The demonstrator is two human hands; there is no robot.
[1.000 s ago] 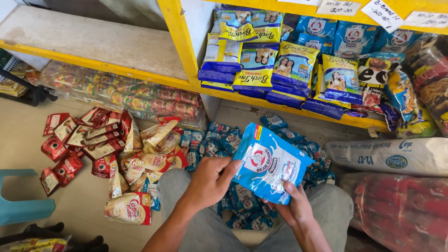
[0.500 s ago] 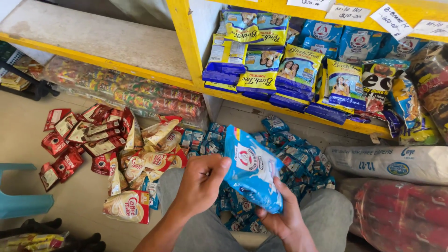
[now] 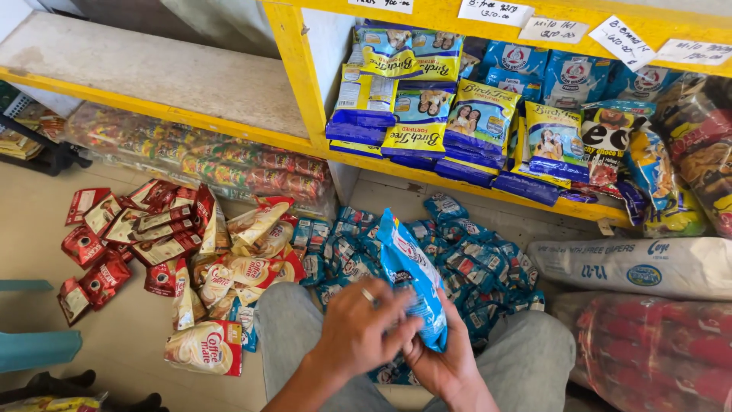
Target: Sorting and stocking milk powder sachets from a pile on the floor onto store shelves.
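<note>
A blue and white foil pouch (image 3: 412, 276) stands edge-on above my lap, held in both hands. My left hand (image 3: 364, 326), with a ring on one finger, presses against its near face. My right hand (image 3: 442, 360) cups it from below and behind. Under the hands lies a heap of small blue sachets (image 3: 473, 263) on the floor between my grey-trousered knees.
Red and cream sachets (image 3: 164, 240) are scattered on the floor at left. A yellow shelf (image 3: 305, 84) holds yellow-and-blue pouches (image 3: 427, 114) and blue pouches at right. White and red wrapped bundles (image 3: 648, 267) lie at right. A teal stool edge (image 3: 34, 347) is at lower left.
The blue pouch has turned from face-up to edge-on and come lower. My left hand has closed in over its near side, and the view has shifted closer to the shelf.
</note>
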